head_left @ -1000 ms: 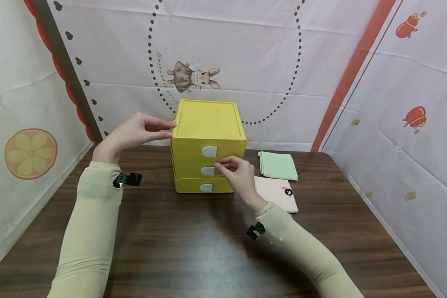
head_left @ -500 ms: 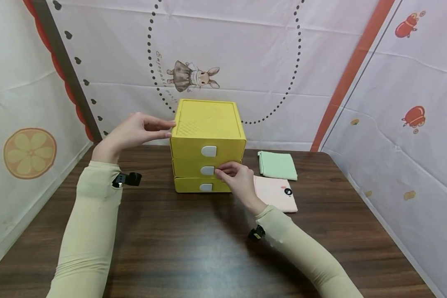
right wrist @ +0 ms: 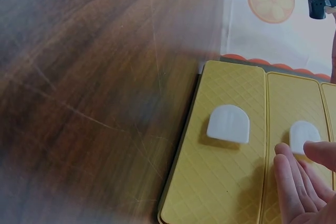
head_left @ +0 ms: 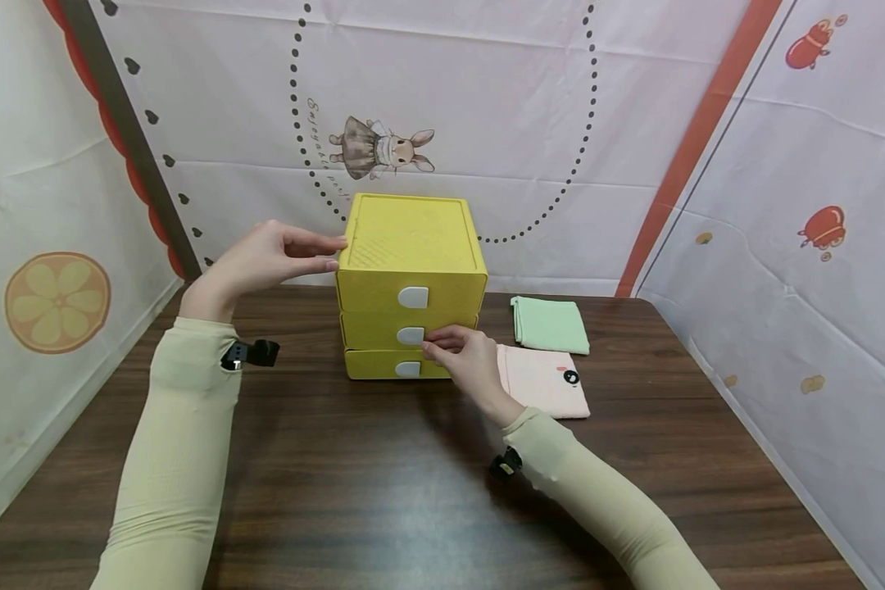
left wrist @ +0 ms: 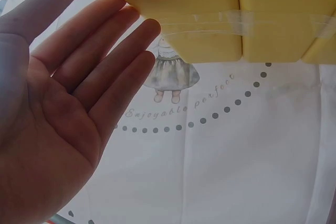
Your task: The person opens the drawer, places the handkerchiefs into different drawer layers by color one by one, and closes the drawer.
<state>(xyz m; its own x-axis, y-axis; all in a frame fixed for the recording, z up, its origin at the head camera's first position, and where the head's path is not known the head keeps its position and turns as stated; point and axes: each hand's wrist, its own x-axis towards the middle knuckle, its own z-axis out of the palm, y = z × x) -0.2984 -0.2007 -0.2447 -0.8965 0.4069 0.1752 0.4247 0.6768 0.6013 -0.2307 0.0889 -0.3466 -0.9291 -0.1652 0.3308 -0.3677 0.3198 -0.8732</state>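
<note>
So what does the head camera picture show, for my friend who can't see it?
A person's right hand touches the white handle of the middle drawer in a small yellow drawer box, while the left hand steadies its top corner. Folded green and pink cloths lie beside it.

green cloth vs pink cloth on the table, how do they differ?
The green cloth is plain; the pink cloth carries a small dark mark near its right edge. The green cloth lies farther back, toward the backdrop; the pink cloth lies nearer the person, with the right hand covering its left edge. The green cloth looks a little smaller in view. Both are folded flat on the wooden table, right of the yellow drawer unit.
</note>
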